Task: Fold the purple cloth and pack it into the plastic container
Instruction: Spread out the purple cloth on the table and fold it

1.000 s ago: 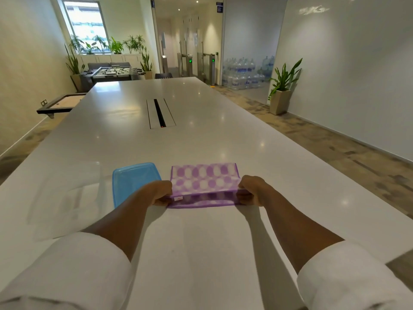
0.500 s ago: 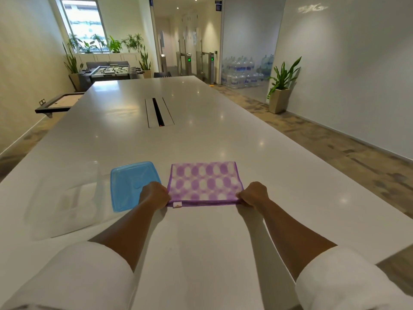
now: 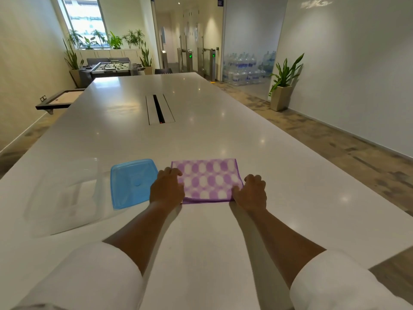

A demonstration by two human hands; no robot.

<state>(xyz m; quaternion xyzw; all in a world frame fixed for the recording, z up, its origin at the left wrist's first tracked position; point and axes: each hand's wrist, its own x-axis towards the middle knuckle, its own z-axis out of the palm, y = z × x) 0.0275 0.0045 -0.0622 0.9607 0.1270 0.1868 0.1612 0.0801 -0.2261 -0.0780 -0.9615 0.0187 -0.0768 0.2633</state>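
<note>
While pressed flat on white table [image 3: 201, 253]: purple cloth [image 3: 209, 181], folded, white-oval pattern, long axis left to right, fold edge nearest wearer. Left hand [image 3: 166, 190] palm down on left end, fingers curled, gripping nothing visibly; right hand [image 3: 251, 193] likewise on right end. Blue lid [image 3: 131, 183] just left of cloth. Clear plastic container [image 3: 67, 198] further left, blurred. No legible writing.

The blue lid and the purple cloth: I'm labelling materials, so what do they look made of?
Blue lid: likely glossy translucent plastic, with a moulded rim and a soft sheen. Purple cloth: soft matte fabric, perhaps microfibre, folded flat with a stitched purple edge.
</note>
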